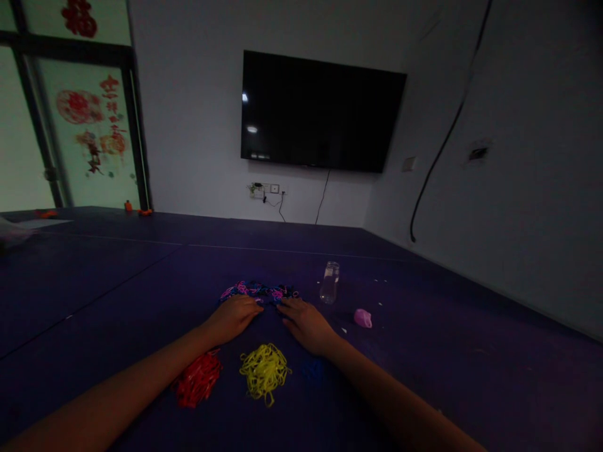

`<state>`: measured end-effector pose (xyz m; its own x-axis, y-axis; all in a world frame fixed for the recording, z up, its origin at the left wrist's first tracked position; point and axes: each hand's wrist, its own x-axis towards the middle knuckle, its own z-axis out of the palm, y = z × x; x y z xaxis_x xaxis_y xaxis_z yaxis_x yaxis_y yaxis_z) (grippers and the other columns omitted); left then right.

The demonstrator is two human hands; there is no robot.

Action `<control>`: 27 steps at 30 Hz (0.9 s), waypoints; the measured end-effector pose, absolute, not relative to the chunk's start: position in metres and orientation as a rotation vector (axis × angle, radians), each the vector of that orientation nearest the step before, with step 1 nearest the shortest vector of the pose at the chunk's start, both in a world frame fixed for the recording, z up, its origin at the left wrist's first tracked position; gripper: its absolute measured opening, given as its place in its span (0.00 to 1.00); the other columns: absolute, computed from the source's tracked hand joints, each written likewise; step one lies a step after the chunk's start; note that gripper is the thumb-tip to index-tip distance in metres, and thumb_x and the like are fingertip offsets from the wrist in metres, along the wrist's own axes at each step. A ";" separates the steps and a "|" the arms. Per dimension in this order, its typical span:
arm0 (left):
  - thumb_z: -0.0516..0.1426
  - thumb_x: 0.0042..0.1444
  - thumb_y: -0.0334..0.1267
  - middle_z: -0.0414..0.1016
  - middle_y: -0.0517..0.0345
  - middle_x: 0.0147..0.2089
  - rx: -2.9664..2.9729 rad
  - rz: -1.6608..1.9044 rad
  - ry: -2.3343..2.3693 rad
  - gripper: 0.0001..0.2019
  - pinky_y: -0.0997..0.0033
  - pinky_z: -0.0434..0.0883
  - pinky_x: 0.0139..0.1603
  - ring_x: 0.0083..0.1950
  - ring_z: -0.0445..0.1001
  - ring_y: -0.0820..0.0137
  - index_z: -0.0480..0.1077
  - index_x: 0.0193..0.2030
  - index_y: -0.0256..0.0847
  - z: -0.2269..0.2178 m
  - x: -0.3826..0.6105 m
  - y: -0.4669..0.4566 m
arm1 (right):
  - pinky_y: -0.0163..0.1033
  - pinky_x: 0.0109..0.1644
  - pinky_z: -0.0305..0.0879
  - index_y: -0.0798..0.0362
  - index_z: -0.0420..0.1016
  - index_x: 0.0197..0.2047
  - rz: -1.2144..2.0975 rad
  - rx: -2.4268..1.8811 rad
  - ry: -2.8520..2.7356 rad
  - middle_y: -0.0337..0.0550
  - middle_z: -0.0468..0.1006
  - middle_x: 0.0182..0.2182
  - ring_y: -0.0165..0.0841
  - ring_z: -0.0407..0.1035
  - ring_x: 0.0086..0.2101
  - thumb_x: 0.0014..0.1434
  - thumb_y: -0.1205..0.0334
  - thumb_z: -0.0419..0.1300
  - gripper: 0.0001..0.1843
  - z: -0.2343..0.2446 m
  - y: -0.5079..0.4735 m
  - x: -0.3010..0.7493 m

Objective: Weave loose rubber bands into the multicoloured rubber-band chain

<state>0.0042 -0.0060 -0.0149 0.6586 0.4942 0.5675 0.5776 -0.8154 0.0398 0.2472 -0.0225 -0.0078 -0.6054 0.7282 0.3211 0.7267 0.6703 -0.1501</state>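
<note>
A long mixed pile of rubber bands (254,289), mostly dark blue and pink, lies on the purple surface just beyond both hands. My left hand (239,314) rests at its near left edge, fingers stretched toward the middle. At the near right edge, my right hand (305,321) lies with its fingers apart, touching or nearly touching the bands. Closer to me are a red rubber band pile (198,378) beside my left forearm and a yellow rubber band pile (265,371) between the arms. A small dark blue pile (312,370) shows faintly by my right forearm.
Right of the mixed pile stands a clear bottle (330,284), with a small pink item (362,318) nearby. White scraps (343,330) are scattered around. Beyond are a wall-mounted television (320,113), a hanging black cable (438,157) and small orange objects (145,212) by the door.
</note>
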 end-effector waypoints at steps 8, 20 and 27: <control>0.50 0.62 0.29 0.77 0.53 0.38 -2.729 -0.860 -0.885 0.11 0.66 0.68 0.44 0.40 0.73 0.66 0.73 0.43 0.40 -0.014 0.005 -0.007 | 0.51 0.62 0.54 0.51 0.67 0.60 0.023 -1.127 -2.567 0.46 0.66 0.60 0.39 0.58 0.59 0.65 0.61 0.45 0.22 -0.009 -0.022 0.247; 0.49 0.62 0.31 0.76 0.53 0.38 -2.729 -0.875 -0.877 0.11 0.65 0.68 0.44 0.41 0.73 0.67 0.73 0.43 0.40 -0.018 0.004 -0.004 | 0.48 0.61 0.56 0.52 0.68 0.58 0.014 -1.077 -2.575 0.47 0.68 0.58 0.38 0.60 0.58 0.65 0.62 0.46 0.21 -0.009 -0.021 0.248; 0.49 0.60 0.28 0.76 0.54 0.37 -2.743 -0.855 -0.882 0.12 0.66 0.67 0.45 0.40 0.72 0.66 0.73 0.42 0.40 -0.017 0.003 -0.003 | 0.48 0.60 0.56 0.50 0.69 0.58 -0.049 -1.091 -2.532 0.48 0.68 0.58 0.39 0.61 0.57 0.63 0.62 0.49 0.21 -0.004 -0.027 0.245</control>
